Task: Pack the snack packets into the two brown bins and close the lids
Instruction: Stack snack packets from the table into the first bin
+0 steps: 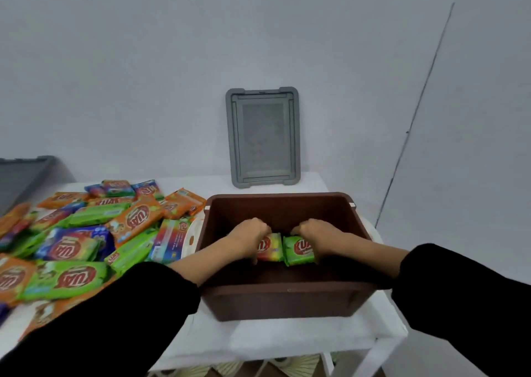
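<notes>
Both of my hands are down inside the brown bin (283, 305), side by side, each clamped on its own packet. My left hand (250, 237) grips a rainbow packet (271, 249), with the fingers curled over its far edge and the thumb at its near edge. My right hand (319, 237) grips a green packet (298, 251) in the same way. The two packets lie next to each other, their long edges touching or nearly so, low in the middle of the bin. I cannot tell whether they rest on the bin's floor or hang just above it. My hands are close but do not touch; the packets fill the gap between them.

The bin stands open on the right part of the white surface (258, 339), near its front edge. Behind it a grey lid (263, 137) stands on end, leaning against the wall (143, 60).

To the left of the bin, a heap of snack packets (86, 233) in orange, green, blue and rainbow wrappers spreads over the surface, many overlapping, the nearest ones just beside the bin's left wall. My black sleeves (115, 319) reach in from the lower corners, the left one crossing over the front of the heap. At the far left edge a dark grey object (23, 178) sits behind the heap; I cannot tell what it is.
</notes>
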